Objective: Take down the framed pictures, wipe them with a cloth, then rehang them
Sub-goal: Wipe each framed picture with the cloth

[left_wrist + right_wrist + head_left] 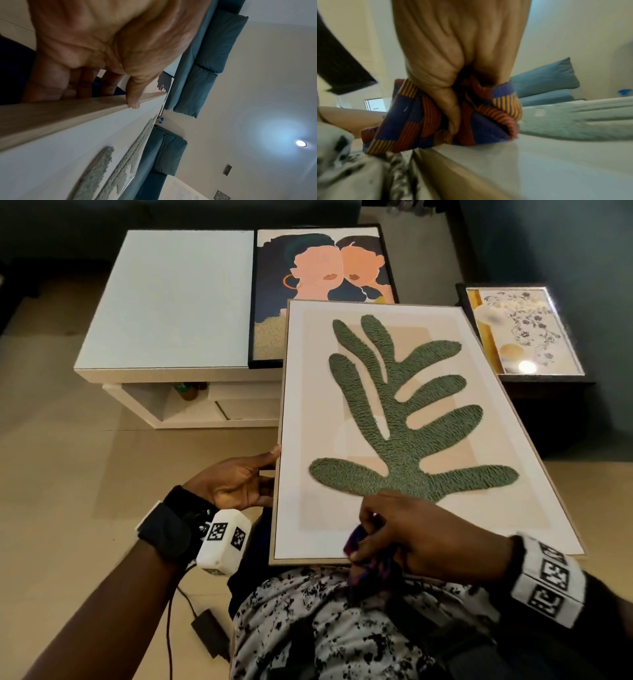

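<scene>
— Pale wood frames the leaf picture, propped on the lap, long axis running from 6 toward 12 o'clock, leaf tips pointing away. Why?

— So the left hand can steady its 9 o'clock edge. Left wrist view: thumb over the rim, fingers behind it. Right wrist view: right hand fingers bunched round the striped cloth at the near edge, wiping.

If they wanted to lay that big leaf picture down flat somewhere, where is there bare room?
The left part of the white table is bare, bordered on its right by the portrait picture. The floor left of the left hand is also open. The dark side table is crowded: the floral picture covers it.
</scene>
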